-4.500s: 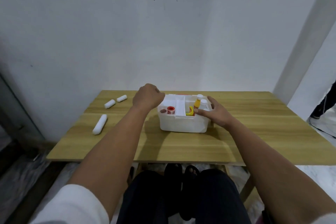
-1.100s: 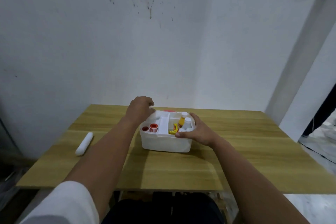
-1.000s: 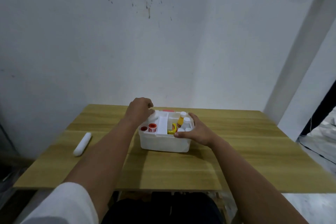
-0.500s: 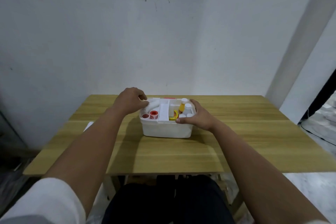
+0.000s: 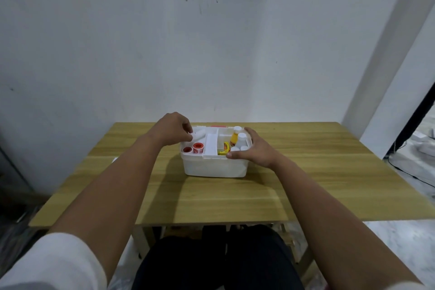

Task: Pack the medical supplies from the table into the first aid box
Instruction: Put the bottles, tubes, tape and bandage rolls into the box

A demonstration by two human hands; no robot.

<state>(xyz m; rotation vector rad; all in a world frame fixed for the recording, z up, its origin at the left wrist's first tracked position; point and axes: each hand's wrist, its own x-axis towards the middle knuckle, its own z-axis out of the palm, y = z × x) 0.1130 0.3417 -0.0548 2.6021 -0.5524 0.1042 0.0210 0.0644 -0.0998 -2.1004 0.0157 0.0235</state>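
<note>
Left hand [image 5: 173, 128] pinching white gauze roll [image 5: 198, 135] over open white plastic first aid box [image 5: 213, 165]; right hand [image 5: 255, 148] gripping its rim on light wooden table [image 5: 306, 172].

Bare table [image 5: 329, 172] right of box [image 5: 215, 167]

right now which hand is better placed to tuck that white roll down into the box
Left. The left hand already pinches the white roll over the first aid box's left compartment, behind the red-cored tape rolls. The right hand is occupied bracing the box's right rim.
</note>
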